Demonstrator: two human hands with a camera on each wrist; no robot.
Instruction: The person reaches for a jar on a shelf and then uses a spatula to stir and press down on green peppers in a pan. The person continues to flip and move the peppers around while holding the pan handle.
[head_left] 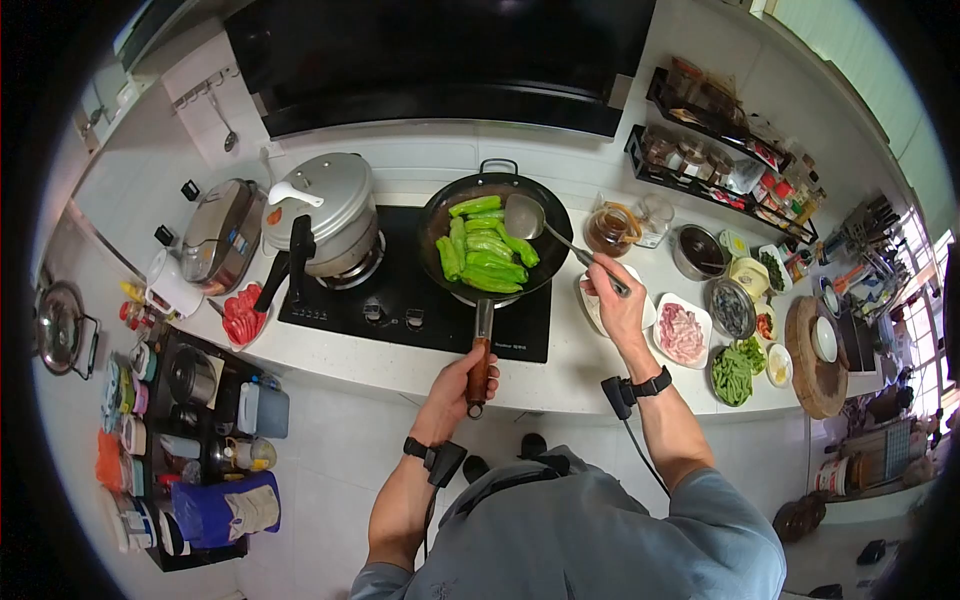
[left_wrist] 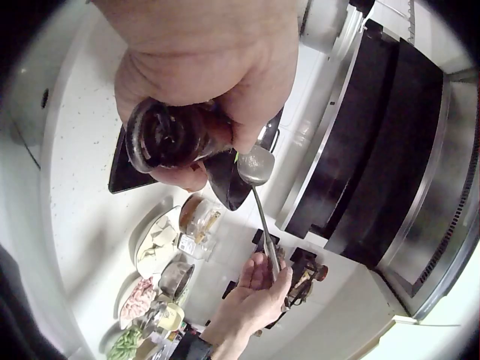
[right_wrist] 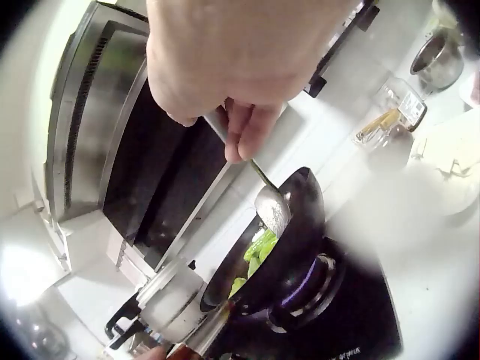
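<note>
The right hand [head_left: 622,308] clamps the ladle [head_left: 526,216], its long handle slanting up-left, bowl inside the wok [head_left: 437,219]: dull grey metal, rounded, beside glossy green peppers [head_left: 487,262]. The left hand [head_left: 452,392] grips the wok's wooden handle [head_left: 479,376].

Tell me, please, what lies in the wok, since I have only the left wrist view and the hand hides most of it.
Observer: Several long green peppers lie in the wok, clearly visible in the head view.

Operator: Thank you; could you also tell me whether there is any sign of heat underneath?

Observer: Yes, the right wrist view shows a blue-purple glow at the burner beneath the wok, most likely a lit flame.
</note>
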